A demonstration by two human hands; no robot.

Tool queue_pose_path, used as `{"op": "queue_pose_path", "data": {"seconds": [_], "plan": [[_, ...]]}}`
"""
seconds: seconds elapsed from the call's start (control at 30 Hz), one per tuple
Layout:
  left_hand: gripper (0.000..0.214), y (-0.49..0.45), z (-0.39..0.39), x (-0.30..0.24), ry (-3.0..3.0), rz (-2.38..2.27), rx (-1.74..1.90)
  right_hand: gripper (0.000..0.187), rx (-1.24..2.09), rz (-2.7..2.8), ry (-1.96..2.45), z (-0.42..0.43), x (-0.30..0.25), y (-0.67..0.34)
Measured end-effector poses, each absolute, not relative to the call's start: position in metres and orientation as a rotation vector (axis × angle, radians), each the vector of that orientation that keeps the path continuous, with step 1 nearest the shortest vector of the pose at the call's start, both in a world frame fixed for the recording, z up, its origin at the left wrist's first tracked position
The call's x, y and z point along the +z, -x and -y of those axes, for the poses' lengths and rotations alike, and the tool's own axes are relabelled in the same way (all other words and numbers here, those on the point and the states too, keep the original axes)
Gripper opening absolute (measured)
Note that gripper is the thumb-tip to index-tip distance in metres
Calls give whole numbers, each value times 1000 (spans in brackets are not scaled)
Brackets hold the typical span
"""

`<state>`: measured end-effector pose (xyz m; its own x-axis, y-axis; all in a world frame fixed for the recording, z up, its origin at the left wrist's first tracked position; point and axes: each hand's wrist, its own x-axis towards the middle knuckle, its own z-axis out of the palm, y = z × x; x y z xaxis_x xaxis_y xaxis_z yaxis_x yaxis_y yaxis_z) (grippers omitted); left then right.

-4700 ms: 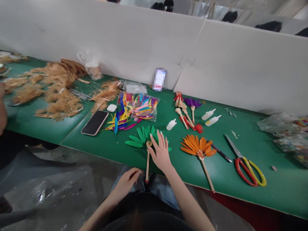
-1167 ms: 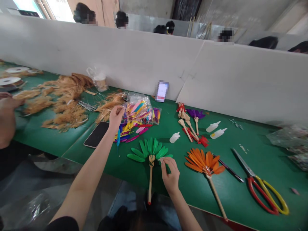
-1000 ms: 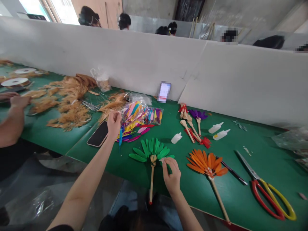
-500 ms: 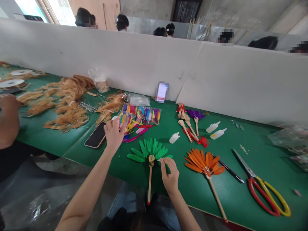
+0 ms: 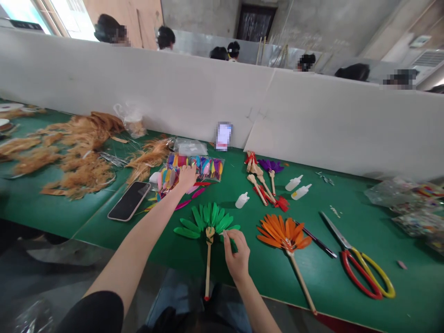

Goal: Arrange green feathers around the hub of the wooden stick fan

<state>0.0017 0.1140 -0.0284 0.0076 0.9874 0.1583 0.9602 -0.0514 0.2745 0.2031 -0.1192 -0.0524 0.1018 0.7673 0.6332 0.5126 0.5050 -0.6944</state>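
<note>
My left hand [image 5: 188, 176] is stretched out over the pile of coloured feathers [image 5: 169, 178] and their clear packets [image 5: 209, 167]. Its fingers look slightly apart and bent downward, with the tips partly hidden. My right hand [image 5: 237, 253] is closed in a pinch beside the green feather fan [image 5: 204, 217]. Between thumb and finger shows a pale tip, seemingly the quill of a green feather at the fan's right edge. The fan lies on the table with its feathers spread around a wooden head, its stick [image 5: 208, 273] pointing toward me.
To the right lie an orange feather fan [image 5: 286, 233], a dark pen [image 5: 319, 243] and large scissors [image 5: 347, 247]. Glue bottles [image 5: 242, 200], wooden sticks [image 5: 262, 185] and a purple fan [image 5: 270, 166] lie farther back. A phone [image 5: 129, 201] and brown fibre [image 5: 83, 162] are on the left.
My left hand has moved right and down onto the feather packets. My right hand keeps its pinch beside the green fan. The view has shifted, and the neighbour's arm at left is out of sight.
</note>
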Motion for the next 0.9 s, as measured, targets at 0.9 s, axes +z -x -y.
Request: {"op": "queue_pose_path", "data": {"seconds": [0.9], "plan": [[19,-27,68,108,-2700,-1169,1029,42,1652,550,807,78,56,-196]]}}
